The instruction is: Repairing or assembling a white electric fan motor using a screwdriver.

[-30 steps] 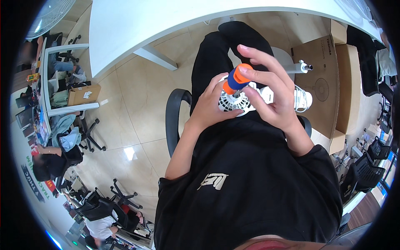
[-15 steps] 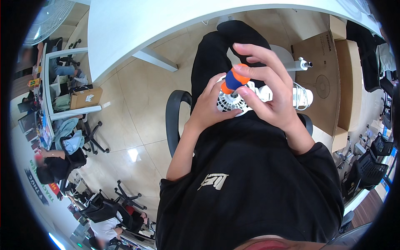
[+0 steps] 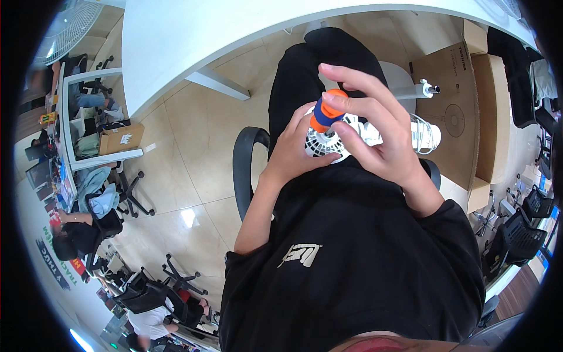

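From afar, I'm watching the left hand gripping the white fan from nine o'clock, while the right hand is pinching the screwdriver from three o'clock.

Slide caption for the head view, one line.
Left hand holds a round, slotted white plastic housing; right hand grips an orange-and-blue screwdriver over it.

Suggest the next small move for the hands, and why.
Probably a slight twist of the orange-and-blue screwdriver: the right hand has fingers at its handle, the shaft points into the white slotted housing, and the left hand braces that.
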Motion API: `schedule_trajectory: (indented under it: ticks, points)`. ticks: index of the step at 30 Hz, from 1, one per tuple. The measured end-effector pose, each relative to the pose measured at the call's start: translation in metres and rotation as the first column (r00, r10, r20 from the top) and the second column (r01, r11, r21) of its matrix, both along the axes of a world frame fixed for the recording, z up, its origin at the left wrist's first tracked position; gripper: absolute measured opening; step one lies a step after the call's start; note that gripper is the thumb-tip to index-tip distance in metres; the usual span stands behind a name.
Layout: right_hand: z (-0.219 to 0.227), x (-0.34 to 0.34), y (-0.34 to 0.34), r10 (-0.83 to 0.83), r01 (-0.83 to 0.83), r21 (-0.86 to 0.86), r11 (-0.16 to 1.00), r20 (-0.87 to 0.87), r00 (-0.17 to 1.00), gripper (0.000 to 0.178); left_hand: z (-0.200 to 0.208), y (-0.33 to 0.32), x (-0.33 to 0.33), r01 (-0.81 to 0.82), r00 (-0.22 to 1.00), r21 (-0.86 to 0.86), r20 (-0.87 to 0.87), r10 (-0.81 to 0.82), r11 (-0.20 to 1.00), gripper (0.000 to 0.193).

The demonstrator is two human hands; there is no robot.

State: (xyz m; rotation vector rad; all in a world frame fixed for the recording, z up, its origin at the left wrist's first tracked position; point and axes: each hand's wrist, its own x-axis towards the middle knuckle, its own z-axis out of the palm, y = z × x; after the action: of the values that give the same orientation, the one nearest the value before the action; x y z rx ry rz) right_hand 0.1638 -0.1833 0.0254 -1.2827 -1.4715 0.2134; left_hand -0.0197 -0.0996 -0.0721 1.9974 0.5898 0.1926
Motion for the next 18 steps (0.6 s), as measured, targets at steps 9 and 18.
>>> schedule_trajectory:
  ticks: [9,18]
  points:
    - [0.002,-0.004,-0.006,-0.020,0.027,-0.134,0.991,0.052,0.998,0.038,-0.001,0.000,-0.001,0.026,0.999,0.037,-0.039,-0.025,0.999,0.093]
    - [0.001,0.003,0.005,0.018,-0.016,-0.013,1.000,0.157,0.987,0.039,-0.002,-0.001,-0.002,-0.022,0.999,-0.046,0.047,0.024,0.999,0.092]
